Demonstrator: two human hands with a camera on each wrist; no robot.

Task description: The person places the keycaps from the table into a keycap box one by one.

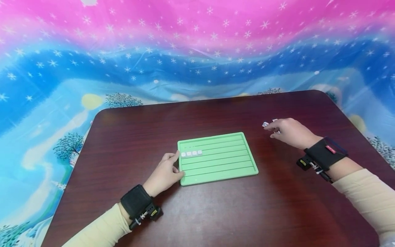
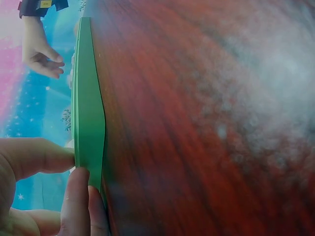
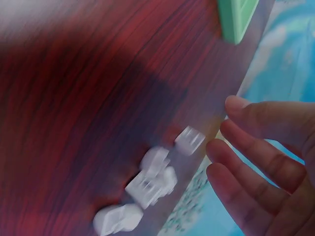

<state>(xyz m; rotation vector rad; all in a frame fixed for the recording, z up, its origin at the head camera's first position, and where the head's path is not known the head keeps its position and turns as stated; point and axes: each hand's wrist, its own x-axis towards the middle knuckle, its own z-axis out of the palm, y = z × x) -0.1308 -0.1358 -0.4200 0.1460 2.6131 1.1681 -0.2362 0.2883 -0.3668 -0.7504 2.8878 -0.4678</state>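
Note:
A light green ridged board (image 1: pixel 220 164) lies on the table. My left hand (image 1: pixel 163 173) grips its left edge; in the left wrist view the fingers (image 2: pixel 76 196) press against the board's side (image 2: pixel 88 108). Several small white tiles (image 1: pixel 191 153) with faint marks stand in a row at the board's left, near that hand. To the right of the board my right hand (image 1: pixel 291 132) hovers over loose white tiles (image 1: pixel 265 124), partly hiding them. In the right wrist view its fingers are spread apart beside the tiles (image 3: pixel 145 189), holding nothing.
The dark reddish-brown table (image 1: pixel 216 212) has rounded far corners. A pink and blue snowflake-patterned cloth (image 1: pixel 197 51) hangs behind it and down its sides. Both wrists wear black bands (image 1: pixel 327 154) with small cameras.

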